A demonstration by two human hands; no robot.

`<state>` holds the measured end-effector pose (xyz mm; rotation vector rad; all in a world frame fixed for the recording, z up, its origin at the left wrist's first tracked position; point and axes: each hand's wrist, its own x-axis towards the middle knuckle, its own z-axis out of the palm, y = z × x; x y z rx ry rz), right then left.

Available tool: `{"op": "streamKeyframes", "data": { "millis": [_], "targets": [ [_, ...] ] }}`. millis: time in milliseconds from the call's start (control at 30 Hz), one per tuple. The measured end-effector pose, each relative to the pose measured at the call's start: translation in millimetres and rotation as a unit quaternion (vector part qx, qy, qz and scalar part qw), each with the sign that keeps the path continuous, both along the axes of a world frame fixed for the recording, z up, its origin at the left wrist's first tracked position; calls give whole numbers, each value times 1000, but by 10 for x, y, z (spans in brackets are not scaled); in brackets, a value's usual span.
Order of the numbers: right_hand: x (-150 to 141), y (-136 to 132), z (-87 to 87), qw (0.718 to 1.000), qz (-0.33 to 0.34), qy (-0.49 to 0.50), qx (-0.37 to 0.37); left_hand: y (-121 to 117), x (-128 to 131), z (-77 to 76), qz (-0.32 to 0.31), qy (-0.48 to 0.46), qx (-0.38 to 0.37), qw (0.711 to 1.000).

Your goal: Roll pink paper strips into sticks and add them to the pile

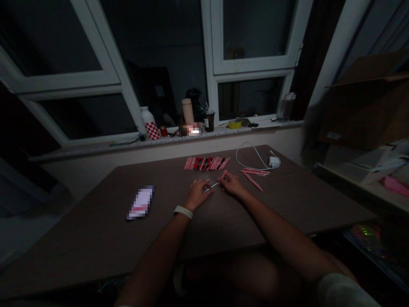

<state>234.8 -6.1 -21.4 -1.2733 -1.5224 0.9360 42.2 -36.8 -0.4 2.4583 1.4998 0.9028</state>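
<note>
Between my left hand (197,193) and my right hand (230,184) runs a thin, pale pen or pen refill (211,186), its ends held in the fingers of both hands. A white band (183,212) circles my left wrist. Just beyond my hands lies a tight row of several pink and red pens (206,163). Several loose pink pens (254,172) lie to the right of my right hand, and another pink pen (252,181) lies slanted nearest to it. All of this rests on a dark brown table (96,230).
A pixelated, blurred flat object (140,202) lies on the table's left side. A white cable with a charger (274,161) sits at the far right. Bottles and small items line the windowsill (105,147) behind. A cardboard box (367,102) stands to the right.
</note>
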Motion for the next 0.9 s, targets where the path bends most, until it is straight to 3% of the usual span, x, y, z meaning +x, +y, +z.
{"op": "streamKeyframes", "data": {
  "millis": [900],
  "targets": [
    [5,-7,0,999,28,-16,10,18,-19,-37,-52,-4,20,998]
  ]
}}
